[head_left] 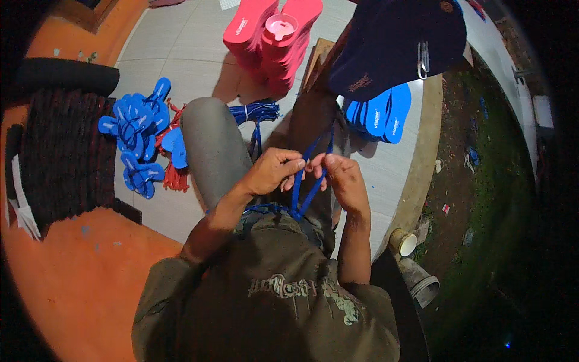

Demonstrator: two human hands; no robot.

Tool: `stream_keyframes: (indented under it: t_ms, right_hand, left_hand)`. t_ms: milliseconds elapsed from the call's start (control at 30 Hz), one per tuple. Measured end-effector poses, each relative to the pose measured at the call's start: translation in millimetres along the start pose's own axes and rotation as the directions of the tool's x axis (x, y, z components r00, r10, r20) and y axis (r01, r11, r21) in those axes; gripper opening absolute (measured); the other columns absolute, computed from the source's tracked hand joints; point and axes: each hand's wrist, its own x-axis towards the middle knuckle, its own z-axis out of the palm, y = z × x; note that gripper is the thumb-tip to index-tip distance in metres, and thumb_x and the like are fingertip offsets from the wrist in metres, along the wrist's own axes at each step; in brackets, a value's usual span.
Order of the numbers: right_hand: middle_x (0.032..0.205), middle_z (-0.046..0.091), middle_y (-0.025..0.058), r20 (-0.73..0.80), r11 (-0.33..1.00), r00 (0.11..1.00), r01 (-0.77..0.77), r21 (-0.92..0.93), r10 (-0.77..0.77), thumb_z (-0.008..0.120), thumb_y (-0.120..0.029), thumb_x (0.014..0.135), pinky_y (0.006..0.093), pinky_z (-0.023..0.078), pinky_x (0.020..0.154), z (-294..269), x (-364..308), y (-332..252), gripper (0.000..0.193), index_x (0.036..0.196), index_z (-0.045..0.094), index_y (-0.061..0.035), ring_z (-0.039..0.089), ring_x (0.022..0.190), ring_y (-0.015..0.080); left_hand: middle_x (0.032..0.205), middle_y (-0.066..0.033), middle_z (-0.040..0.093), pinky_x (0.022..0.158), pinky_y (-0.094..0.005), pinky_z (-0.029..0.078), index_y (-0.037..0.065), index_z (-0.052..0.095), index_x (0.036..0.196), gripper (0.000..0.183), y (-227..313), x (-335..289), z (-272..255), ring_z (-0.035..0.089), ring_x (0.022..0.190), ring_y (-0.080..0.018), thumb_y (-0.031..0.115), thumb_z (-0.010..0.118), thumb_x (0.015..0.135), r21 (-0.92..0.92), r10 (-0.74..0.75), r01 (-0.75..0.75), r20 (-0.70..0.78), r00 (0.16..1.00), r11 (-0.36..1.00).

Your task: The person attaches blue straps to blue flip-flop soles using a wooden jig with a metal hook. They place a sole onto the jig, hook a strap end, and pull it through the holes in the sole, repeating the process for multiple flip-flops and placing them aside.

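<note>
Over one thigh (pixel 310 123), left hand (pixel 272 173) and right hand (pixel 346 180) pinch a blue strap (pixel 296 194) — likely light, pliable, best held mid-length.

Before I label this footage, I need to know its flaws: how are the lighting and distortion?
Head view: corners fall to black; the concrete edge bows, fisheye-style; pink soles adjoin a shadow on the tiled floor; the grass is dim; left hand, right hand and blue strap read clearly enough.
</note>
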Motion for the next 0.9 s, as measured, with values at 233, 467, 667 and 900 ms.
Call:
stream_keyframes:
  t_ms: [233, 467, 667, 900]
  right_hand:
    - [0.078, 0.051, 0.0058, 0.193, 0.853, 0.981, -0.082, 0.515, -0.023, 0.041, -0.030, 0.092, 0.0192, 0.035, 0.055, -9.5, 11.0, 38.3, 0.031, 0.091, 0.052, -0.0019, 0.042, 0.063, 0.0085]
    - [0.077, 0.050, 0.0042, 0.215, 0.747, 0.977, -0.137, 0.650, -0.008, 0.041, -0.030, 0.092, 0.0181, 0.035, 0.053, -16.0, 19.7, 58.5, 0.030, 0.093, 0.052, -0.0024, 0.041, 0.059, 0.0070]
    - [0.078, 0.052, 0.0061, 0.203, 0.712, 0.978, -0.116, 0.692, -0.038, 0.041, -0.028, 0.092, 0.0169, 0.036, 0.052, -16.1, 25.5, 63.6, 0.029, 0.094, 0.052, -0.0015, 0.041, 0.056, 0.0063]
    - [0.079, 0.052, 0.0074, 0.210, 0.695, 0.978, -0.135, 0.707, -0.023, 0.041, -0.028, 0.092, 0.0176, 0.037, 0.052, -15.4, 24.3, 57.6, 0.029, 0.095, 0.052, -0.0009, 0.041, 0.054, 0.0064]
  left_hand:
    - [0.068, -0.0038, 0.055, 0.039, -0.0153, 0.032, 0.000, 0.057, 0.087, 0.028, -12.0, 0.9, -2.4, 0.042, 0.042, -0.0038, 0.027, 0.050, 0.088, -0.426, 0.003, 0.052, 0.126, 0.992, 0.903]
    - [0.065, -0.0011, 0.054, 0.037, -0.0145, 0.032, 0.002, 0.058, 0.085, 0.027, -13.2, 7.4, -1.7, 0.043, 0.040, -0.0024, 0.028, 0.051, 0.088, -0.347, -0.052, 0.056, 0.020, 0.998, 0.936]
    - [0.064, -0.0005, 0.054, 0.037, -0.0147, 0.033, 0.003, 0.059, 0.085, 0.026, -28.8, 13.4, -4.5, 0.043, 0.040, -0.0020, 0.028, 0.051, 0.087, -0.374, -0.063, 0.063, 0.012, 0.998, 0.925]
    - [0.065, 0.0000, 0.053, 0.037, -0.0147, 0.031, 0.003, 0.058, 0.086, 0.026, -29.6, 14.7, -4.6, 0.041, 0.041, -0.0018, 0.028, 0.051, 0.087, -0.387, -0.084, 0.081, 0.010, 0.996, 0.919]
